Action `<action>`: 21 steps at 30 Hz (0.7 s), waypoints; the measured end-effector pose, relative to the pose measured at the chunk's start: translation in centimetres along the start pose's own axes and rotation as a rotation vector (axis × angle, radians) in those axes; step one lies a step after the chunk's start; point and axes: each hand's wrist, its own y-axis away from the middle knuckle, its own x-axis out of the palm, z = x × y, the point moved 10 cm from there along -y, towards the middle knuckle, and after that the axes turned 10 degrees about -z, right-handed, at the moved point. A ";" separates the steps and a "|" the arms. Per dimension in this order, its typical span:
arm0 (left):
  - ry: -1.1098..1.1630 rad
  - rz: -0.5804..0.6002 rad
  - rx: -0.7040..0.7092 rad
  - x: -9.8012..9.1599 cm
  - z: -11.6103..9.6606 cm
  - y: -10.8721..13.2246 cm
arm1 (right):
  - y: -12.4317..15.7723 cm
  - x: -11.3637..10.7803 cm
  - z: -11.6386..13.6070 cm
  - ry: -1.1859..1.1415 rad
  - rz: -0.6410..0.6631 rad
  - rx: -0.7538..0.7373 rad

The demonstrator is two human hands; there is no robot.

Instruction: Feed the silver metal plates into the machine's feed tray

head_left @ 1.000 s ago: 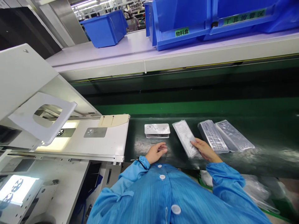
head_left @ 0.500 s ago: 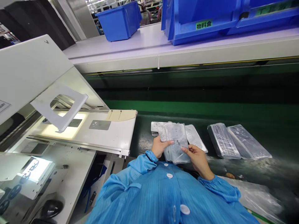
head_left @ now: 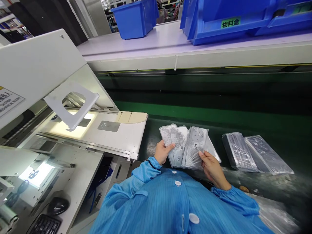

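Observation:
My left hand (head_left: 162, 151) grips a stack of clear-wrapped silver phone back covers (head_left: 175, 143) by its lower left edge. My right hand (head_left: 212, 168) pinches another wrapped cover (head_left: 195, 147) beside it, tilted to the right, so the two fan apart just above the dark green belt (head_left: 243, 123). A further wrapped cover (head_left: 214, 152) lies on the belt partly hidden behind my right hand's piece. Both arms wear blue striped sleeves.
Two more wrapped packs (head_left: 240, 151) (head_left: 268, 155) lie on the belt to the right. A white inspection machine (head_left: 107, 136) with a lit panel and a grey plate (head_left: 109, 126) stands at left. Blue bins (head_left: 136, 18) (head_left: 231, 19) sit on the far shelf. A mouse (head_left: 57, 205) and keyboard (head_left: 45, 225) lie lower left.
A second ago my hands lay on the belt, the right touching a wrapped pack. Then both lifted a stack, and now the right hand has drawn one cover away to the right.

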 end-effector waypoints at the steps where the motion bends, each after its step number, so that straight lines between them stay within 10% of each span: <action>1: -0.001 -0.009 0.004 -0.1 -0.2 0.0 | 0.0 0.1 -0.1 0.014 0.009 0.010; 21: -0.118 0.002 0.050 -0.4 -0.1 0.1 | -0.4 -1.5 2.7 0.026 -0.002 -0.035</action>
